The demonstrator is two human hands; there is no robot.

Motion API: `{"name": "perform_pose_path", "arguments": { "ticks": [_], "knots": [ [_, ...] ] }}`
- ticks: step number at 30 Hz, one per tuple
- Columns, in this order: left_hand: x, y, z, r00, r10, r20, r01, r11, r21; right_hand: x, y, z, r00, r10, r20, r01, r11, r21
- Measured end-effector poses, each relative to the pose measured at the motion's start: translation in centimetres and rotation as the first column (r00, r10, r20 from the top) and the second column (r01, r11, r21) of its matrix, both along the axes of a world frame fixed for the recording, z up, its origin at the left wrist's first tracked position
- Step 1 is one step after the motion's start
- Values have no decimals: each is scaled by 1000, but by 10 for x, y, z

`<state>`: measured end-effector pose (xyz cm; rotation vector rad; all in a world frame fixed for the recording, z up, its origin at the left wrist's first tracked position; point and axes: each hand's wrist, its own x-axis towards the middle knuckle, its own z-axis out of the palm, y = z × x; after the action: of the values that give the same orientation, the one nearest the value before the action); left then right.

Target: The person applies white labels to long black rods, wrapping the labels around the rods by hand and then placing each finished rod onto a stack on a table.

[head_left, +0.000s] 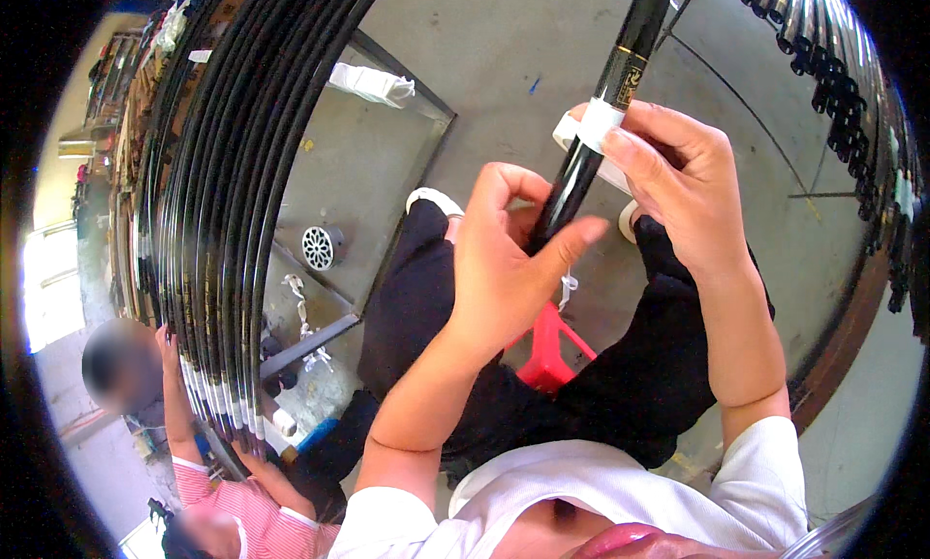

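Note:
A glossy black pole [573, 193] with gold trim, much like a fishing rod, slants up and away in front of me. Around its near end my left hand [504, 244] is closed, thumb along the underside. A band of white tape [602, 121] circles the pole a little farther up. My right hand [686, 176] pinches at that band with thumb and fingers. White strip or roll edges show on both sides of the pole there; the rest is hidden behind the pole and fingers.
Long black poles [218, 201] lie in a row on a metal frame [387, 239] at left. More poles [833, 84] hang at upper right. A co-worker in a striped shirt [257, 511] touches the left row. A red stool [547, 351] stands below me; a white slotted disc [318, 248] lies nearby.

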<state>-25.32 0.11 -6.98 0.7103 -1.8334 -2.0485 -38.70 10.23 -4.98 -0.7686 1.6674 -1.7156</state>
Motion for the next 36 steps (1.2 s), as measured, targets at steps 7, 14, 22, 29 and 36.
{"name": "perform_pose_path", "arguments": {
  "ticks": [7, 14, 22, 29, 36],
  "knots": [
    [3, -10, 3, 958, -207, -201, 272, 879, 392, -3, 1, 3, 998, 61, 4, -61, 997, -40],
    [5, -17, 12, 966, -199, -168, 257, 833, 491, -3, 0, 4, 999, 30, -28, -30, 1000, 2],
    [3, -6, -3, 1000, -22, -5, 21, 984, -177, 4, -5, -5, 984, -70, -165, 73, 997, 16],
    [4, -8, -1, 961, -200, -189, 249, 926, 283, -1, -1, -1, 998, 5, -58, -5, 1000, 0],
    [7, -17, 8, 941, -244, -233, 335, 770, 544, -5, 2, -2, 998, 50, -30, -51, 998, -39]
  ]
}}
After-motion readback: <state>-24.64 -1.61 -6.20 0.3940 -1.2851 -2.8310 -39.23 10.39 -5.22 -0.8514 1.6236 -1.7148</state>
